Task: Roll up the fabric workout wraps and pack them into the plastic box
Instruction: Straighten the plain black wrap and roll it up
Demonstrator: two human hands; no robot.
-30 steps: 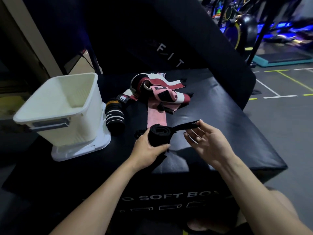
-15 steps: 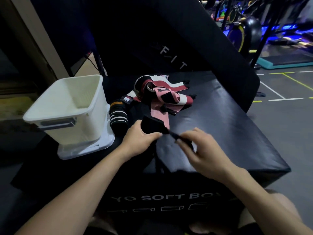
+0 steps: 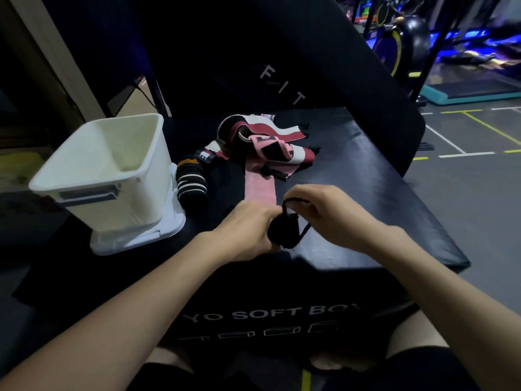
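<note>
- Black wrap (image 3: 283, 231), rolled, gripped in left hand (image 3: 248, 230); right hand (image 3: 329, 213) pinches its thin loop (securing step, seemingly);
- Next: plastic box (image 3: 112, 176), frame left, awaits it.

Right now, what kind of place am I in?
Most likely a gym. You're at a black padded soft box, a dark exercise ball sits in the blue-lit background, and the floor has painted lines. Workout wraps lie by a white box.

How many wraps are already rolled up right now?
2: the black fabric wrap roll gripped by the left hand, and the black striped wrap roll beside the white plastic box. The box interior is partly hidden.
</note>
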